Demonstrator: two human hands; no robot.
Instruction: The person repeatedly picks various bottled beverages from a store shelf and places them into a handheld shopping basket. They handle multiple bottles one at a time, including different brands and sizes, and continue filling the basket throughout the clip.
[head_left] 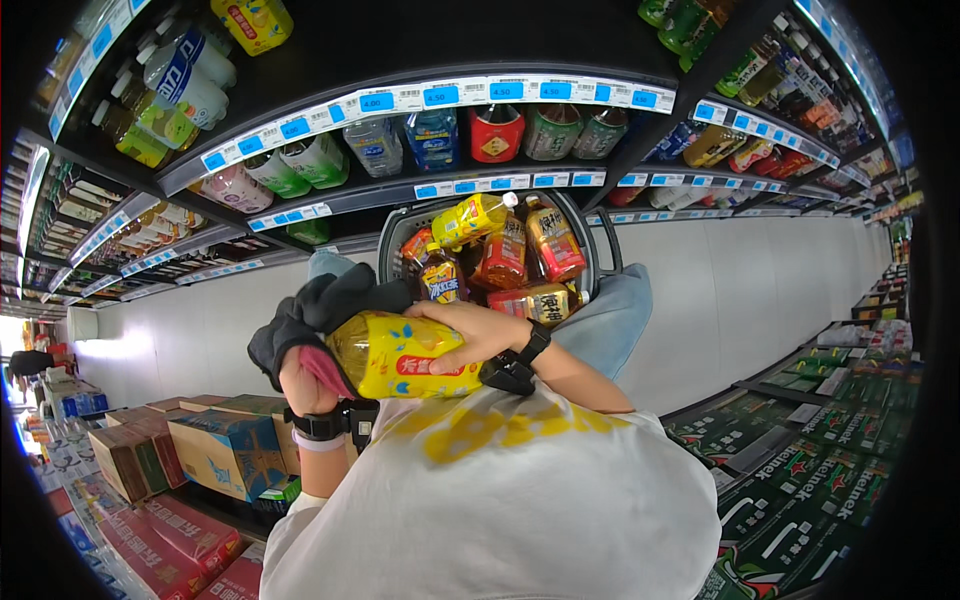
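A large drink bottle (pixel 375 360) with a yellow label lies sideways across my front. My right hand (pixel 472 332) is closed around it from above and from the right end. At the bottle's left end, my left hand (pixel 298 380) is closed on a dark grey cloth (pixel 345 297) with a pink patch, which presses against the bottle. The cloth hides most of the left fingers. Just beyond my hands stands a grey basket (pixel 393 232) filled with several bottles, among them a yellow-labelled bottle (pixel 470 220), a red-and-gold bottle (pixel 556 240) and a dark bottle with a yellow cap (pixel 440 275).
Ahead, black shelves with price strips (pixel 430 97) hold rows of drink bottles (pixel 497 133). A yellow-labelled bottle (pixel 254 22) sits on the upper shelf. Cartons (pixel 228 450) are stacked behind me on the left, green beer cases (pixel 800 480) on the right. Pale floor (pixel 720 290) runs between.
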